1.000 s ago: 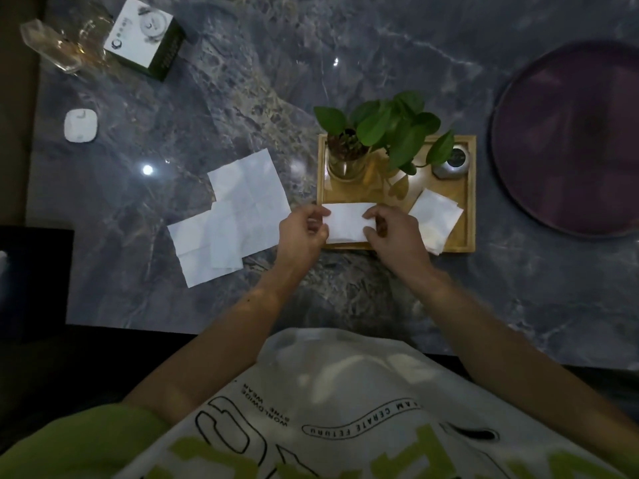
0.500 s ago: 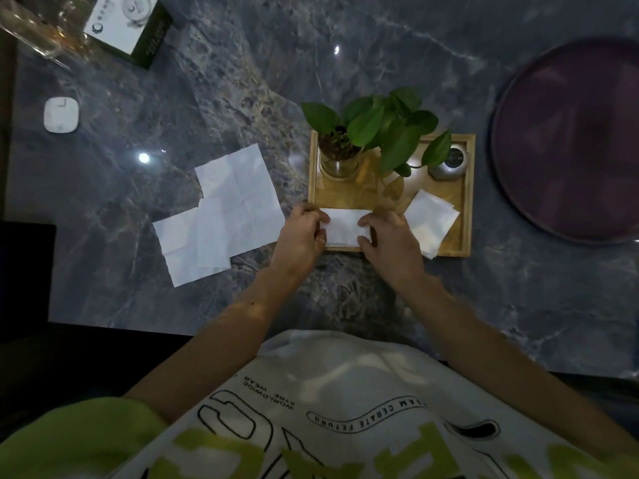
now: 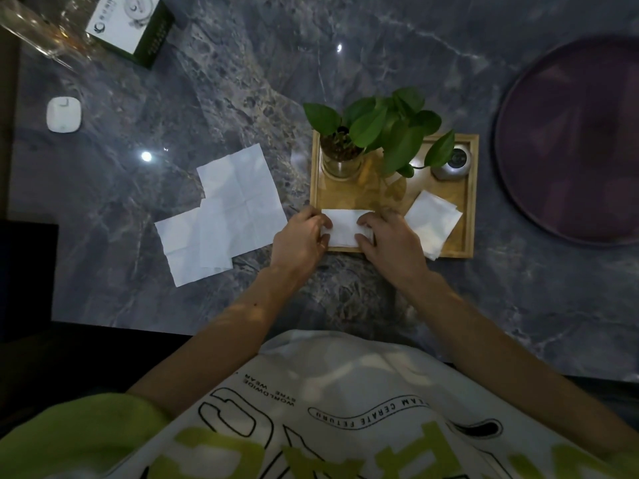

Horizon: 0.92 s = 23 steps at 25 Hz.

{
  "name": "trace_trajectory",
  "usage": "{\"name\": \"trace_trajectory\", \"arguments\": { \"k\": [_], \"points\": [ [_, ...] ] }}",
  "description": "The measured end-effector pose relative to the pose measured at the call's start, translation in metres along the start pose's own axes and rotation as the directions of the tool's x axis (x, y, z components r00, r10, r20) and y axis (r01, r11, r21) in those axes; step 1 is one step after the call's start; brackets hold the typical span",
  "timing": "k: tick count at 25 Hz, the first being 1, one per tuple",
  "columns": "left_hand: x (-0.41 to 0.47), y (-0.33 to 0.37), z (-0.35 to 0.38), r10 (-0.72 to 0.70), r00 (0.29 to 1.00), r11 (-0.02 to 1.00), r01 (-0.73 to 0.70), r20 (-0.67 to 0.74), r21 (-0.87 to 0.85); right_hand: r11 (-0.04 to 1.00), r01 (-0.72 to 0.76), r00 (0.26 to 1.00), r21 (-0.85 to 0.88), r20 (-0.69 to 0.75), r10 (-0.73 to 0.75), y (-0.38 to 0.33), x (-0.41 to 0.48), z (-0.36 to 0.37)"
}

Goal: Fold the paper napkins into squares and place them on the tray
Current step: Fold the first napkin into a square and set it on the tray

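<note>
White half-folded napkin (image 3: 344,227) lies over the near-left corner of the tray (image 3: 472,202), its ends pinched in the grip of the left hand (image 3: 300,236) and the right hand (image 3: 390,243). Folding looks midway; next, probably, one end goes over the other, edges matched, to make a square.

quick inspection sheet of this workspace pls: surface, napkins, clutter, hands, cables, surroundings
surface: dark marble table, glossy, light glare
job's things: napkin strip at the wooden tray's near edge; folded napkin on the tray; two open napkins overlapping on the table, left of the tray
clutter: plant and metal tin on the tray; box, glassware, white puck far left; purple round plate right
hands: left hand and right hand pinch the strip's ends
cables: nothing seen
surroundings: dim, dark furniture at left
</note>
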<state>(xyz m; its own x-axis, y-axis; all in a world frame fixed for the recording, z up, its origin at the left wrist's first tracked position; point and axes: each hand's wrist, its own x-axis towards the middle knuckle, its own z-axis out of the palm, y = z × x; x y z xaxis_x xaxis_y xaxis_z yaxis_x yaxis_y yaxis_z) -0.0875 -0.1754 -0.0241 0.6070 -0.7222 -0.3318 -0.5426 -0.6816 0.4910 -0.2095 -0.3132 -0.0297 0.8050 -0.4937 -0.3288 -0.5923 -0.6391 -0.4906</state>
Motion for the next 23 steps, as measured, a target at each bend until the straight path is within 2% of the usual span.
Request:
{"name": "trace_trajectory", "arguments": {
  "k": [12,14,16,19,23],
  "points": [
    [0.0,-0.009,0.003,0.03,0.999,0.999,-0.029,0.029,-0.024,1.0,-0.004,0.997,-0.009,0.072,0.004,-0.001,0.002,0.0],
    [-0.003,-0.011,0.0,0.026,0.999,0.995,-0.024,0.02,-0.101,1.0,0.011,0.998,0.017,0.063,-0.012,-0.003,0.0,-0.003],
    [-0.009,-0.012,-0.005,-0.01,1.0,0.969,0.003,-0.024,-0.247,0.998,0.022,0.999,0.063,0.04,-0.025,-0.005,0.0,-0.004],
    [-0.023,-0.025,-0.016,-0.11,0.991,0.916,0.07,-0.078,-0.395,0.988,0.039,0.999,0.147,0.016,-0.042,-0.02,0.001,-0.005],
    [-0.038,-0.055,-0.036,-0.26,0.963,0.839,0.19,-0.068,-0.51,0.979,0.075,0.997,0.191,0.013,-0.079,-0.052,0.008,0.002]
  ]
}}
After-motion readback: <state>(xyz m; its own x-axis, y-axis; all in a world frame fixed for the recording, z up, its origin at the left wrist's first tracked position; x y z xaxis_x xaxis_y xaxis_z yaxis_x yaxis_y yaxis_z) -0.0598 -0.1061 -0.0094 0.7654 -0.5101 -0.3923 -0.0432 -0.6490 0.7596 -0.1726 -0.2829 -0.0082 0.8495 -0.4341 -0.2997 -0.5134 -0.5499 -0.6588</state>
